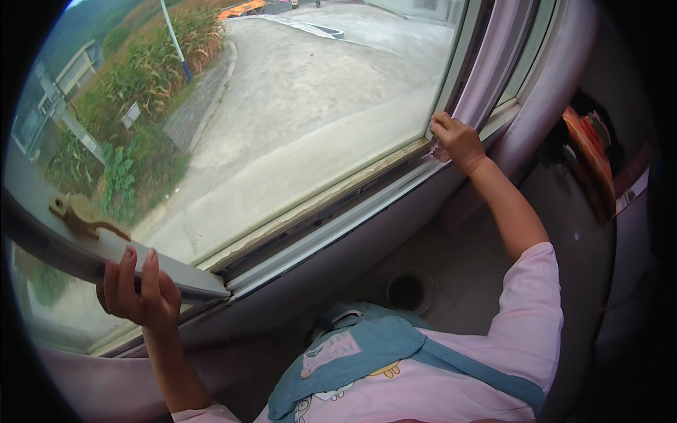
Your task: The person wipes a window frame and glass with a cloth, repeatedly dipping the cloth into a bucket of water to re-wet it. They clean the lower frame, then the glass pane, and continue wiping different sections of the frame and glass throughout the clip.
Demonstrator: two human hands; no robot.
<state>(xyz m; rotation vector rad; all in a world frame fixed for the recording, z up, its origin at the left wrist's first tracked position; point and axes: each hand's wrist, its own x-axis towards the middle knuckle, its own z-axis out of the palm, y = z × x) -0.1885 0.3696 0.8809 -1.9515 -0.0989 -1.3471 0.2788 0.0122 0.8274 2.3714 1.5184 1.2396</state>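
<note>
My left hand [140, 296] grips the near stile of a sliding window sash [180, 272], fingers curled around its edge. Just above those fingers, a beige window latch [84, 219] is fixed to the stile. At the far lower corner of the glass, my right hand [459, 141] pinches a small crumpled pinkish cloth or wipe [440, 152] against the frame. Part of that cloth is hidden under my fingers. Between my hands runs the white sill track [338, 235], with dark grime in its groove.
A curtain or pale frame post [560, 69] borders the right side. On the floor stands a round container [410, 292]. Orange fabric or a bag [592, 153] sits at the far right. Through the glass appear a concrete yard [317, 95] and tall plants [143, 79].
</note>
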